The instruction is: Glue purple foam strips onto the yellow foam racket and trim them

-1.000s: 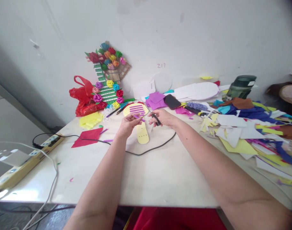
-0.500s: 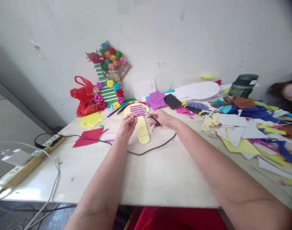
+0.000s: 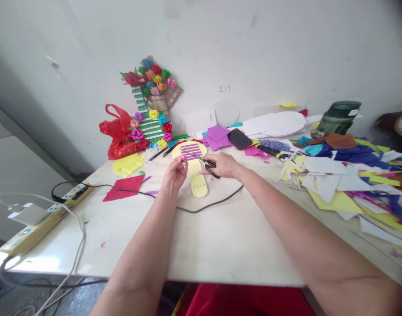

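The left hand (image 3: 176, 172) pinches a small purple piece (image 3: 184, 158) between its fingertips, above the yellow cutout (image 3: 199, 184). The right hand (image 3: 224, 165) has its fingers around the black handles of the scissors (image 3: 203, 162), whose blades point toward the back edge of the table (image 3: 233, 245) and pass close to the purple piece; whether they touch it, I cannot tell. The yellow cutout lies toward the table's back edge, around the middle of its width, its broad end crossed by a row of purple strips (image 3: 191, 147). Left of the hands, nearer the left edge, is a sheet of red paper (image 3: 122, 188). A black cable (image 3: 201, 211) curves across the table on the near side of the cutout. Paper scraps (image 3: 332, 182) heap along the right side, with a green bottle (image 3: 337, 118) behind them.
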`<action>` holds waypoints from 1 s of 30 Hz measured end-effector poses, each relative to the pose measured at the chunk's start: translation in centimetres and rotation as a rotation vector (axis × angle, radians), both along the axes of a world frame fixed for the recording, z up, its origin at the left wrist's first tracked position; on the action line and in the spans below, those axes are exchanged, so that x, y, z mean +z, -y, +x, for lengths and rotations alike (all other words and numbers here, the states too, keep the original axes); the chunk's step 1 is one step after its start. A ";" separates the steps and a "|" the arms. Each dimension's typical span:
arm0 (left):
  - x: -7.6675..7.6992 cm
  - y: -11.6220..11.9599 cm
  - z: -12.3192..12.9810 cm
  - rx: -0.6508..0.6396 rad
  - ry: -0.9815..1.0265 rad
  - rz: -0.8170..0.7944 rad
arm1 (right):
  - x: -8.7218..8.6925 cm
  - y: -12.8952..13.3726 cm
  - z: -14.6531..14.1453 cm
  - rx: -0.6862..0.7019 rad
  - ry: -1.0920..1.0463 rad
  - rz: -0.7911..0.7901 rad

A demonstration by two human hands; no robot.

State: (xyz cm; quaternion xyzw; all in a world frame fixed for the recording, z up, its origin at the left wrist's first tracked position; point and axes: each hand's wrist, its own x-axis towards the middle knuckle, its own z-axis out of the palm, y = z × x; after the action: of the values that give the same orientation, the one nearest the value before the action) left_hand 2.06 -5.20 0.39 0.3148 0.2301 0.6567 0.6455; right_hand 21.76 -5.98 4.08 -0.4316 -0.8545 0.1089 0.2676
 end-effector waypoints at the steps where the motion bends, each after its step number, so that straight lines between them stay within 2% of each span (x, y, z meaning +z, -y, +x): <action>1: 0.0 0.0 0.0 0.000 0.000 -0.002 | 0.0 0.1 0.0 -0.008 0.020 0.012; 6: -0.1 -0.3 0.1 -0.002 0.010 -0.023 | -0.2 0.1 -0.2 -0.013 0.057 0.041; 12: -0.3 -0.4 0.5 0.004 -0.072 -0.012 | -0.4 0.1 -0.5 -0.014 0.031 0.048; 18: -0.3 -0.5 0.4 -0.032 -0.132 0.055 | -0.4 0.1 -0.3 0.016 -0.048 -0.014; 23: 0.1 -0.2 0.2 -0.022 -0.270 0.105 | -0.5 -0.2 -0.1 0.052 -0.087 -0.051; 30: 0.3 0.3 0.2 -0.043 -0.383 0.148 | -1.4 -1.1 0.2 0.138 -0.166 -0.150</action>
State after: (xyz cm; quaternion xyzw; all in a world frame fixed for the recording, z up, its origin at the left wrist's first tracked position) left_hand 2.26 -5.46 0.71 0.4852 0.2931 0.5860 0.5791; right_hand 21.99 -4.92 2.69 -0.3801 -0.8465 0.2261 0.2962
